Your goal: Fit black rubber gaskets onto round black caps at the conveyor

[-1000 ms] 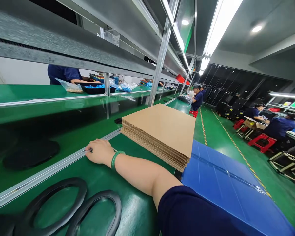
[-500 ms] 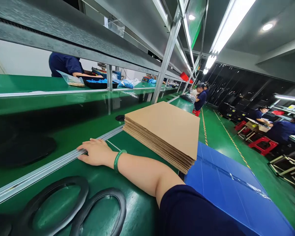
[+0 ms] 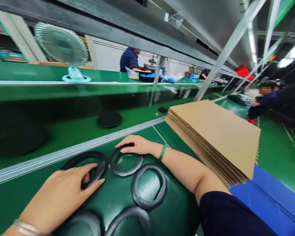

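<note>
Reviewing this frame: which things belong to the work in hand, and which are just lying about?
In hand:
- left hand on the left black ring
- right hand on the middle black ring
- two more black rings close by

Lying about:
- stack of cardboard sheets
- blue plastic sheet
- desk fan
- black discs on the conveyor belt

Several black rubber rings are lying flat on the green bench top. The leftmost ring is sitting partly under the left hand, whose fingers are pressing on its right side. The middle ring is lying just beside it, its top edge under the right hand. A third ring is touching the middle one, and two more are showing, cut off, at the bottom.
</note>
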`<act>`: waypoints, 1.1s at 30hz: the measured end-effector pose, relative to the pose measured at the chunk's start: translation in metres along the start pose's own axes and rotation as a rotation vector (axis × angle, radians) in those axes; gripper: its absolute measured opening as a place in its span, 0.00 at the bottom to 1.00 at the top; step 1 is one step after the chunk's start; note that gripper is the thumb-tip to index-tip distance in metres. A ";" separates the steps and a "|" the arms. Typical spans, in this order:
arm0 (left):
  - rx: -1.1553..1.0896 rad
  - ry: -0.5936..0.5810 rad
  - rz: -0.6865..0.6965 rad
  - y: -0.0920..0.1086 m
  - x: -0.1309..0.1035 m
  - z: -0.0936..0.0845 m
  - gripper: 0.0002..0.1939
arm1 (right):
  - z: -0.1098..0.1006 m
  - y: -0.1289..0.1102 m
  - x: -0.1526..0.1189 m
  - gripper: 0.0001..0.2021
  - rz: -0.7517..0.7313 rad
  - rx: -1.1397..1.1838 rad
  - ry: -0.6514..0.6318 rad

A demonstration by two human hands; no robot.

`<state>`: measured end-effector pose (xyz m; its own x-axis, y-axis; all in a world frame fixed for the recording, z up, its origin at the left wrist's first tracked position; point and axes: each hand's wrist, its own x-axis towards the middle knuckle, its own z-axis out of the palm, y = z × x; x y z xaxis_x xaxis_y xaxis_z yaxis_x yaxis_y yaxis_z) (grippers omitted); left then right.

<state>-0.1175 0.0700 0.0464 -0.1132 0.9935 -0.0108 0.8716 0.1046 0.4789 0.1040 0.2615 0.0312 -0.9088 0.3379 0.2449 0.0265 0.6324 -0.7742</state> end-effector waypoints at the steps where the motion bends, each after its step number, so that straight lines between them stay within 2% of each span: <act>1: 0.093 -0.033 -0.009 0.002 0.000 -0.004 0.35 | 0.002 -0.003 -0.001 0.11 0.008 0.014 -0.008; 3: 0.252 -0.060 -0.027 0.004 0.001 -0.009 0.38 | 0.008 -0.009 -0.002 0.11 0.034 0.062 -0.028; 5: 0.300 -0.031 -0.052 0.004 0.003 -0.011 0.38 | 0.014 -0.016 -0.003 0.12 0.057 0.148 -0.084; 8: 0.122 0.029 -0.151 -0.001 0.003 -0.011 0.34 | 0.020 -0.013 -0.003 0.14 0.080 0.348 -0.231; 9: -0.019 0.072 -0.203 -0.002 0.003 -0.011 0.33 | 0.019 -0.008 -0.002 0.14 0.110 0.345 -0.204; 11: -0.460 0.192 -0.269 -0.003 0.004 -0.012 0.26 | 0.009 0.010 0.000 0.12 0.215 0.170 0.032; 14: -1.121 0.329 -0.239 0.000 0.008 -0.012 0.15 | -0.025 0.046 0.001 0.10 0.390 -0.222 0.500; 15: -1.284 0.338 -0.251 0.000 0.010 -0.011 0.13 | -0.040 0.058 0.000 0.12 0.433 -0.304 0.599; 17: -1.445 0.284 -0.337 -0.002 0.015 -0.008 0.16 | -0.071 0.079 -0.001 0.16 0.504 -0.441 0.735; 19: -1.449 0.134 -0.386 -0.007 0.019 -0.004 0.22 | -0.098 0.096 -0.001 0.19 0.567 -0.567 0.819; 21: -1.319 0.010 -0.351 -0.012 0.021 -0.001 0.27 | -0.119 0.110 0.001 0.20 0.636 -0.656 0.856; 22: -1.263 -0.014 -0.322 -0.015 0.022 0.000 0.29 | -0.127 0.116 0.003 0.20 0.676 -0.689 0.864; 25: -1.185 0.005 -0.233 -0.019 0.023 0.004 0.29 | -0.144 0.132 0.007 0.16 0.807 -0.758 0.863; 28: -1.205 0.010 -0.162 -0.021 0.024 0.008 0.25 | -0.154 0.145 0.011 0.15 0.932 -0.795 0.818; 33: -1.205 -0.020 -0.188 -0.022 0.023 0.008 0.26 | -0.162 0.152 0.018 0.13 0.997 -0.846 0.701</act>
<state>-0.1356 0.0910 0.0286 -0.1731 0.9690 -0.1764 -0.1590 0.1493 0.9759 0.1590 0.4764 0.0121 0.0042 0.9695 0.2450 0.9556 0.0683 -0.2867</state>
